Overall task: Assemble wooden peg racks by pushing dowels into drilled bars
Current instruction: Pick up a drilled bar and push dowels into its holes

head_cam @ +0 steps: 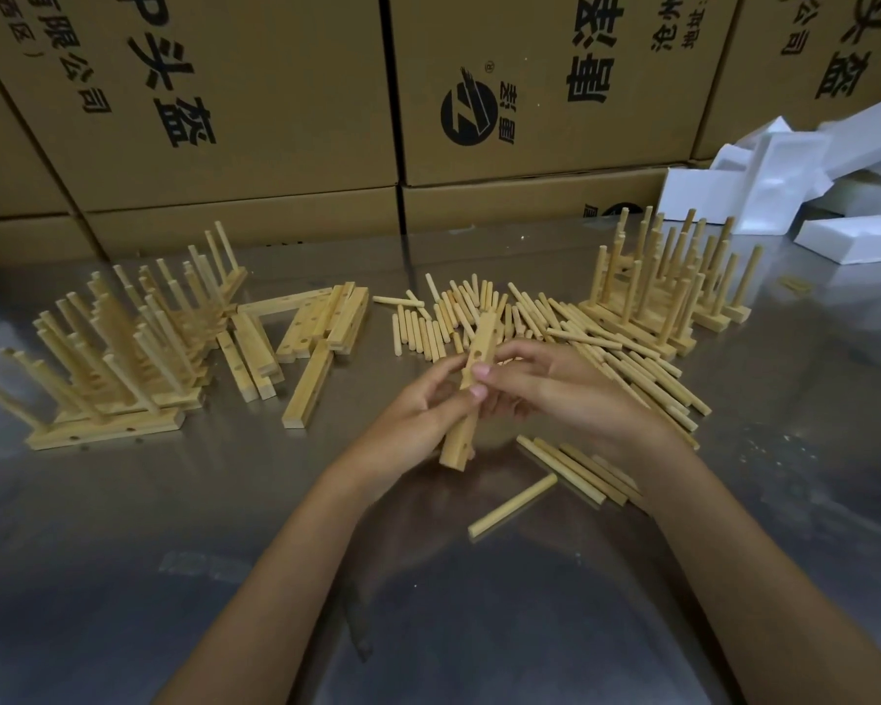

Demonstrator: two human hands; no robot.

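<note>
Hands meet on the drilled bar [471,384]: our left hand [418,404] and right hand [545,384] both grip it just before the dowel pile [479,312], holes upward, probably to take pegs.

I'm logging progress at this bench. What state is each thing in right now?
Drilled bar: held up off the table by both hands, no dowels in it.
Left hand: grips the bar.
Right hand: grips the bar.
Loose dowels: lying flat in a heap.
Spare bars: empty, lying piled.
Left racks: assembled, stacked.
Right racks: assembled, pegs up.
</note>
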